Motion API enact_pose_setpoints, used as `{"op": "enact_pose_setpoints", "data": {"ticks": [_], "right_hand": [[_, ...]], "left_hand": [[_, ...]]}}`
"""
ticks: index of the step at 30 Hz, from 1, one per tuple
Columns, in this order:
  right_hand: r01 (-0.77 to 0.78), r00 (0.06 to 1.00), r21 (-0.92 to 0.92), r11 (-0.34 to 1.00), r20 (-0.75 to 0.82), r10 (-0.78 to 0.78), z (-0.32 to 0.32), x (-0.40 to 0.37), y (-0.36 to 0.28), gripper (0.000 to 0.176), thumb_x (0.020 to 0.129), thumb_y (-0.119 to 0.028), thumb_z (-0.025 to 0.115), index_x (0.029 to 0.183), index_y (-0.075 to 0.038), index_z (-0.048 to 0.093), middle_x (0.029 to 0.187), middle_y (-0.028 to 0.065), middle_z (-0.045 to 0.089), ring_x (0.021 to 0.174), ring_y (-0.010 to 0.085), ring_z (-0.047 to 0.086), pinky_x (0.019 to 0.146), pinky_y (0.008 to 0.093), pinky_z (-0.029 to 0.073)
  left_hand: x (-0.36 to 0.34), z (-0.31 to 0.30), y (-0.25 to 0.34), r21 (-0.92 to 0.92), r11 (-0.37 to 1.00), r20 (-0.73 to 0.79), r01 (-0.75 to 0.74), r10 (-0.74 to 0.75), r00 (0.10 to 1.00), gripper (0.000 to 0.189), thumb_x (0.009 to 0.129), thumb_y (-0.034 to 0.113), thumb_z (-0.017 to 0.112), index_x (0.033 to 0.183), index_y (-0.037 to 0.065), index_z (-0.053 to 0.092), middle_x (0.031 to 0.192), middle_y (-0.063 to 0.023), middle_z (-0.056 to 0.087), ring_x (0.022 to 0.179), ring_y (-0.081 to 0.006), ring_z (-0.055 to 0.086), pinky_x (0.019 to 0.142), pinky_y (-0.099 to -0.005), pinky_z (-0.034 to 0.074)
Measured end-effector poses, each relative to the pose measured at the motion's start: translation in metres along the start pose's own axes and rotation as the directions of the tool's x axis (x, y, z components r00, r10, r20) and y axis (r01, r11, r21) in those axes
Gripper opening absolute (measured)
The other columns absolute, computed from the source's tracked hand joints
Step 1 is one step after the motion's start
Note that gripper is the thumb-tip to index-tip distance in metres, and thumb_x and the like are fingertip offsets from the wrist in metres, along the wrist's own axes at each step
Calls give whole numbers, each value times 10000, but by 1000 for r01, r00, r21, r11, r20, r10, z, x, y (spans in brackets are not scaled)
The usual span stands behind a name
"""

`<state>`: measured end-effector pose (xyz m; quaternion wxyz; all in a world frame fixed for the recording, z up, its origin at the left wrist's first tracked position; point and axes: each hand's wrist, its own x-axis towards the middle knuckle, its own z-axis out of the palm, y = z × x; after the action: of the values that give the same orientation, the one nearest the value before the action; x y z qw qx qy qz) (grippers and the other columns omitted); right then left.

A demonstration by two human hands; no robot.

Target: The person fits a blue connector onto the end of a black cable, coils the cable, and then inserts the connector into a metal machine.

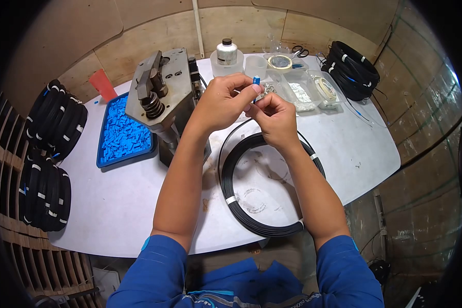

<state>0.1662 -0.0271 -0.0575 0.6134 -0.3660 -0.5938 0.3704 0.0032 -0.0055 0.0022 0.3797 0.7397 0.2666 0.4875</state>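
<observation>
A small blue cable connector (256, 80) with a pale tip stands upright between the thumb and fingers of my left hand (222, 102). Just below it, my right hand (278, 122) is closed in a pinch, its fingertips close to the left thumb. A strand of the black cable coil (229, 177) rises towards my right hand; the fingers hide exactly where it ends. White tape bands hold the coil, which lies on the table beneath my forearms.
A metal press (161, 87) stands left of my hands, beside a blue tray (103, 163) full of small blue pieces. More black cable coils (56, 115) hang at the left; another stack (350, 69) sits back right. A bottle (227, 53), tape roll (280, 62), scissors (300, 51) and clear bins (300, 84) are behind.
</observation>
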Motion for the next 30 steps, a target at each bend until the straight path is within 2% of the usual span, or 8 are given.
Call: {"op": "enact_pose_setpoints", "data": {"ticks": [3,5,9,15,17,20,27,30], "right_hand": [[41,999,10,999,0,-41,1,0,3,262,872,-154,854,769,-59,633,705,-51,610,613,12,470,538,207,380],[27,1000,5,1000,0,-27,2,0,-1,258,872,-148,853,770,-58,633,704,-50,611,610,12,470,534,206,378],[16,1000,-5,1000,-9,-16,2,-1,-4,255,874,-142,850,771,-58,633,705,-50,610,608,11,469,530,205,375],[53,999,4,999,5,-53,1,0,3,248,879,-141,846,775,-56,637,702,-50,603,609,9,465,527,205,374],[28,1000,-15,1000,-7,-28,2,-1,-2,257,878,-135,845,767,-59,627,698,-53,598,609,9,463,527,205,373],[35,999,-22,999,-13,-35,3,-2,-5,260,878,-135,845,764,-60,624,695,-54,593,609,9,460,526,205,372],[72,997,1,997,-6,-72,2,0,4,258,879,-149,847,769,-57,633,691,-55,590,606,7,457,526,205,370],[33,999,-33,999,-11,-34,3,-1,-1,273,878,-147,848,755,-62,620,685,-58,585,603,6,452,521,206,363]], "left_hand": [[-1,-2,0,22,1000,24,7,-8,1000,282,967,227,709,959,-54,721,764,-72,713,681,-136,696,641,-294,563],[0,-4,0,35,998,64,57,-59,996,281,1007,222,647,1035,-45,731,868,-38,718,831,-87,613,768,-272,515],[1,-3,-5,37,999,39,31,-33,999,276,1010,217,639,1035,-42,733,879,-39,722,836,-86,613,771,-273,515],[-1,-4,6,43,991,118,126,-130,985,272,1017,207,623,1044,-43,728,919,-42,726,863,-92,616,794,-279,515],[0,-3,-1,-9,999,69,54,-53,996,281,1015,218,626,1036,-41,733,892,-37,724,840,-88,614,774,-277,516],[1,-3,-3,14,999,51,42,-43,998,280,1013,219,630,1031,-40,735,881,-36,722,834,-87,615,770,-276,516],[0,-6,2,75,992,120,103,-112,986,283,1018,218,630,1020,-45,732,903,-40,720,856,-92,617,790,-272,513],[2,-5,-8,18,1000,59,22,-23,998,282,1015,224,642,1008,-43,734,852,-28,714,806,-91,613,753,-272,515]]}}
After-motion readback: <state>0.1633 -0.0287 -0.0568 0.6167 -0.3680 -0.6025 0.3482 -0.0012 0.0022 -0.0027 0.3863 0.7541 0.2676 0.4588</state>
